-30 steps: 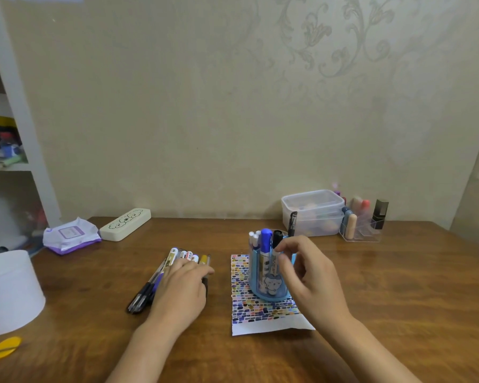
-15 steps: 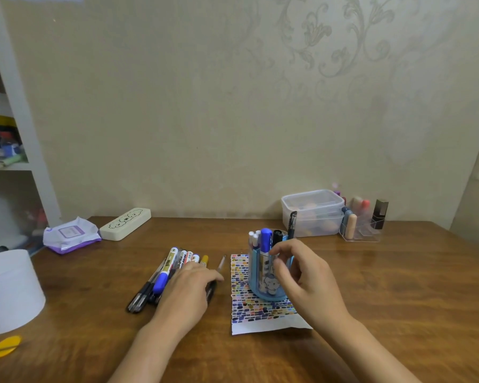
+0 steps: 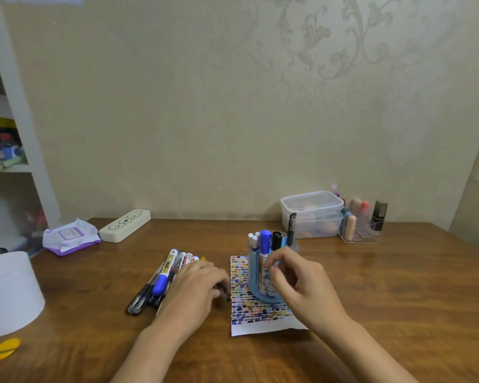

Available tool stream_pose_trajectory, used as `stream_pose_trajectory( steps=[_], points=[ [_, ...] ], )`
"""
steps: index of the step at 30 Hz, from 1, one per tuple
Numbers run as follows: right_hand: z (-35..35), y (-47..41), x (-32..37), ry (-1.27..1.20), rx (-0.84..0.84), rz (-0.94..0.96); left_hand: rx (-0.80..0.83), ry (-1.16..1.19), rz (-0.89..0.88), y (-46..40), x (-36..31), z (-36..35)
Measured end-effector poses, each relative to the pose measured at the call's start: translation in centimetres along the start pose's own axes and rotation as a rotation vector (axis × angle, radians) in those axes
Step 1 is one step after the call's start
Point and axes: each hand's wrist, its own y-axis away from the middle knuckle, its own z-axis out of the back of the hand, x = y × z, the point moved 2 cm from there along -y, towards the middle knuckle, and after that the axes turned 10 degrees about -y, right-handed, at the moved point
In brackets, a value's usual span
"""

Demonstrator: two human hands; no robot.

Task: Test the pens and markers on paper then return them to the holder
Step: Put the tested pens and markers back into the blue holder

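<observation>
A blue pen holder (image 3: pixel 255 284) stands on the paper (image 3: pixel 260 313), which is covered with small colour swatches. Several pens and markers stand in the holder, among them a blue-capped marker (image 3: pixel 265 240) and a black pen (image 3: pixel 291 226). A row of pens and markers (image 3: pixel 165 275) lies on the table left of the paper. My left hand (image 3: pixel 197 288) rests over the row's right end and grips a dark pen (image 3: pixel 224 293), whose end shows past my fingers. My right hand (image 3: pixel 296 280) hovers in front of the holder, its fingers loosely curled with nothing in them.
A white round container (image 3: pixel 9 294) and a yellow object (image 3: pixel 0 351) sit at the near left. A wipes pack (image 3: pixel 69 237) and a cream pencil case (image 3: pixel 125 225) lie at the back left. A clear lidded box (image 3: pixel 313 214) and a cosmetics organiser (image 3: pixel 362 228) stand at the back right.
My right hand has dropped from the holder's top to its front, leaving a pen standing inside. My left hand has closed round a dark pen from the row and drawn it towards the paper.
</observation>
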Motion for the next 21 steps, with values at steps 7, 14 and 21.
stream_pose_trajectory(
  steps=[7,14,21],
  points=[
    [-1.0,0.1,0.3,0.027,0.122,0.054,-0.207,0.203,-0.151,-0.1,-1.7,0.6],
    [-1.0,-0.4,-0.4,0.032,0.079,0.051,-0.245,0.26,-0.175,0.1,-3.2,0.8],
    [0.8,-0.9,0.5,-0.117,-0.049,0.057,-0.206,0.295,-0.1,0.2,-3.2,1.2]
  ],
)
